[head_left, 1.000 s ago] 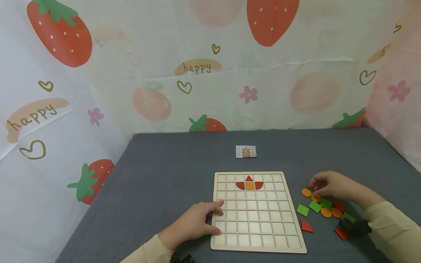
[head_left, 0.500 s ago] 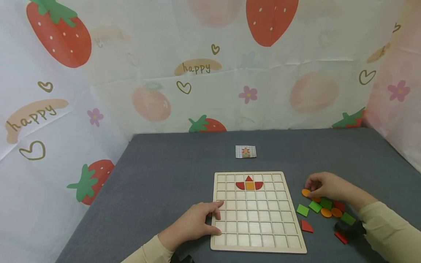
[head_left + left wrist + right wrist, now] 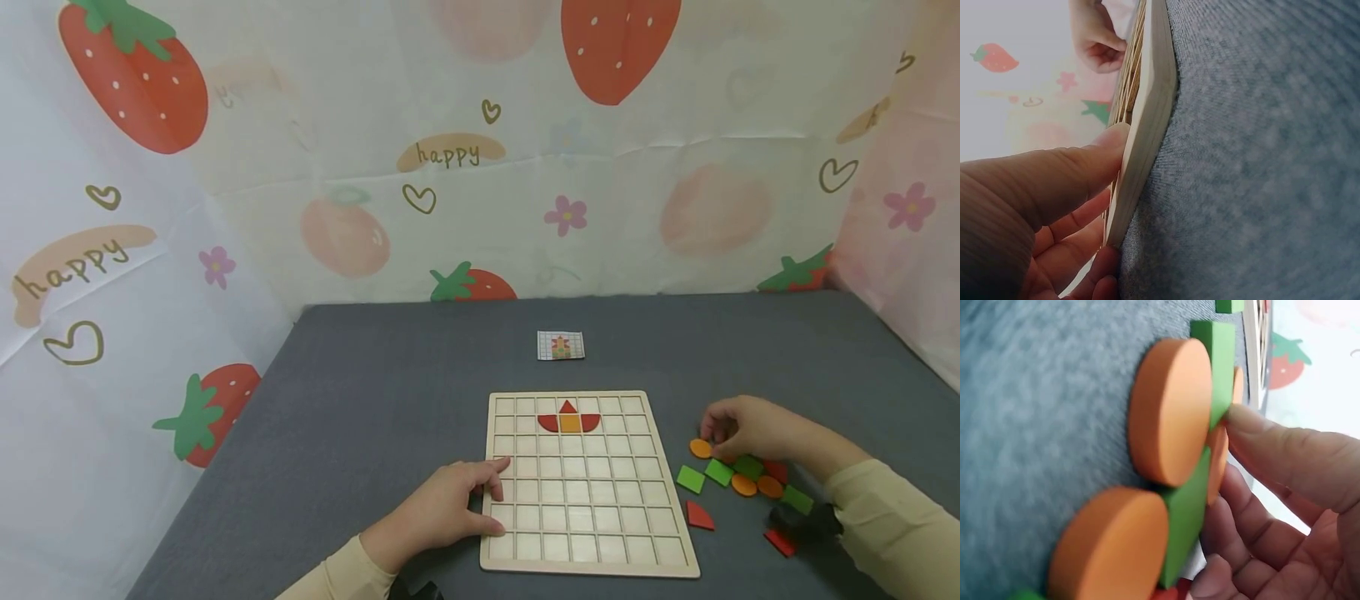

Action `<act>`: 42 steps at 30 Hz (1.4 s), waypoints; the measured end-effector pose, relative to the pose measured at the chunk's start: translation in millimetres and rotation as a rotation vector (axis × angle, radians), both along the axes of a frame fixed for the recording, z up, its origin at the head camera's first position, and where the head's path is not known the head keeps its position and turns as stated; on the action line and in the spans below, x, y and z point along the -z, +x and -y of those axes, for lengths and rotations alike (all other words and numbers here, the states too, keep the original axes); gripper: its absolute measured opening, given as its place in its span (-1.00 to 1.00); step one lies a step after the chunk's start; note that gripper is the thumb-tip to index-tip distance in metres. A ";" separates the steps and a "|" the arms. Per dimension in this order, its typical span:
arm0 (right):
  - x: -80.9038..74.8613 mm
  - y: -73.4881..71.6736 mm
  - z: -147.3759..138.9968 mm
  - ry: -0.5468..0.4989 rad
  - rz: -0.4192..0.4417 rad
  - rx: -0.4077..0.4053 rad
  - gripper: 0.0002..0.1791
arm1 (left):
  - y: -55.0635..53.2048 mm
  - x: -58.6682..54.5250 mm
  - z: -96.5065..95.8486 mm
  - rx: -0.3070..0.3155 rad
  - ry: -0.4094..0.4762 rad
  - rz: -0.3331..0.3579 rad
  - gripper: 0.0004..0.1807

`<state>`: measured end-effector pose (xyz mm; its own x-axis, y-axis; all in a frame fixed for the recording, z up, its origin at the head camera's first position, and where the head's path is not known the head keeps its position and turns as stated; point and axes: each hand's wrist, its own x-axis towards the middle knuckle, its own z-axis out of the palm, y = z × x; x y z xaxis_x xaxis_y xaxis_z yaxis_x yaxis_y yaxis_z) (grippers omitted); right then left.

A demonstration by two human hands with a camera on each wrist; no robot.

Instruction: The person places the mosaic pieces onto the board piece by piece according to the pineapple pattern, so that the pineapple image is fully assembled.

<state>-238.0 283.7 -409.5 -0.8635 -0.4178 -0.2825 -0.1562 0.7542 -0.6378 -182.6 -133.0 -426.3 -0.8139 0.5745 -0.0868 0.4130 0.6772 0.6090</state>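
My left hand [image 3: 453, 504] rests at the left edge of a pale wooden grid board [image 3: 600, 565], its thumb and index finger touching it. In the left wrist view the thumb [image 3: 1079, 169] lies against the board's edge [image 3: 1150, 106]. On the board's far rows sit a red triangle [image 3: 567, 407], an orange square [image 3: 571, 423] and two red quarter-round pieces [image 3: 549, 423]. My right hand [image 3: 757, 429] is over the loose pieces. Between its thumb and fingers is an orange disc [image 3: 1220, 453], mostly hidden. Another orange disc [image 3: 701, 448] lies just left of the fingertips.
Right of the board lie green squares [image 3: 691, 479], more orange discs [image 3: 744, 485] and red pieces [image 3: 700, 515]. A small pattern card [image 3: 561, 346] lies behind the board on the grey tabletop [image 3: 390, 375]. A strawberry-print cloth [image 3: 622, 192] surrounds the table.
My right hand went left to the leftmost orange disc, then slightly back right. That disc has shifted a little nearer to me. My left hand has kept its place.
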 end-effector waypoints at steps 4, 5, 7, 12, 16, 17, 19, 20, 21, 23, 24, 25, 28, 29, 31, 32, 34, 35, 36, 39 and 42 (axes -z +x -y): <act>-3.5 3.0 -5.6 0.010 -0.011 -0.028 -0.86 | 0.3 -0.6 -0.1 0.000 0.001 0.002 -0.72; -4.7 3.5 -7.6 0.018 -0.020 -0.029 -0.85 | 0.5 -0.9 -0.2 0.000 0.001 0.003 -0.72; -7.0 4.1 -12.3 0.039 -0.048 -0.020 -0.82 | 0.8 -1.4 -0.3 0.001 0.001 0.003 -0.72; -12.1 1.4 -26.7 0.104 -0.124 0.025 -0.80 | 0.8 -1.9 -0.3 -0.001 0.004 0.008 -0.72; -12.4 -0.1 -35.5 0.134 -0.149 0.038 -0.80 | 0.7 -1.3 0.0 0.000 0.002 0.006 -0.72; -12.0 -0.3 -37.3 0.139 -0.149 0.036 -0.80 | 0.8 -1.0 0.2 0.001 0.002 0.003 -0.72; -10.8 -0.8 -40.4 0.149 -0.143 0.038 -0.80 | 1.2 -0.9 0.3 0.001 0.000 0.001 -0.72; -10.2 -1.0 -41.9 0.156 -0.141 0.038 -0.79 | 1.4 -1.0 0.3 0.001 0.000 -0.001 -0.71; -9.5 -1.1 -43.2 0.162 -0.141 0.041 -0.78 | 1.5 -0.8 0.3 0.000 0.001 -0.001 -0.71; -8.2 -1.4 -45.8 0.175 -0.139 0.053 -0.75 | 1.5 -0.4 0.4 0.001 0.004 -0.002 -0.71; -7.5 -1.5 -47.0 0.180 -0.137 0.061 -0.73 | 1.5 -0.5 0.4 0.001 0.004 -0.001 -0.71; -7.0 -1.6 -48.2 0.183 -0.139 0.065 -0.72 | 1.5 -0.5 0.4 0.002 0.005 -0.002 -0.71; -5.4 -1.8 -50.4 0.178 -0.134 0.075 -0.73 | 1.4 -0.4 0.5 0.003 0.006 -0.002 -0.71; -4.8 -1.9 -50.8 0.172 -0.131 0.077 -0.75 | 1.4 -0.6 0.4 0.002 0.007 -0.001 -0.71; -3.6 -1.9 -50.7 0.163 -0.128 0.078 -0.77 | 1.4 -0.7 0.3 0.002 0.006 -0.001 -0.71; -3.3 -2.0 -50.4 0.157 -0.124 0.077 -0.78 | 1.4 -0.7 0.2 0.002 0.008 0.001 -0.71; -2.6 -2.1 -49.2 0.142 -0.118 0.072 -0.78 | 1.3 -0.8 0.0 0.001 0.006 0.000 -0.72; -2.5 -2.2 -48.3 0.139 -0.119 0.070 -0.77 | 1.3 -1.0 0.0 -0.002 0.006 0.002 -0.71; -2.5 -2.3 -47.2 0.135 -0.119 0.067 -0.76 | 1.3 -1.0 0.1 -0.003 0.006 0.004 -0.71; -3.4 -2.4 -43.3 0.114 -0.124 0.051 -0.75 | 1.1 -1.5 0.0 -0.010 0.002 0.011 -0.71; -5.9 -2.7 -37.8 0.095 -0.113 0.047 -0.78 | 0.7 -1.6 -0.1 -0.013 0.002 0.018 -0.71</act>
<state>-240.7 321.5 -403.6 -0.9102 -0.3518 -0.2186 -0.1859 0.8186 -0.5435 -181.8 -132.9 -424.7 -0.8194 0.5643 -0.1007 0.3933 0.6812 0.6174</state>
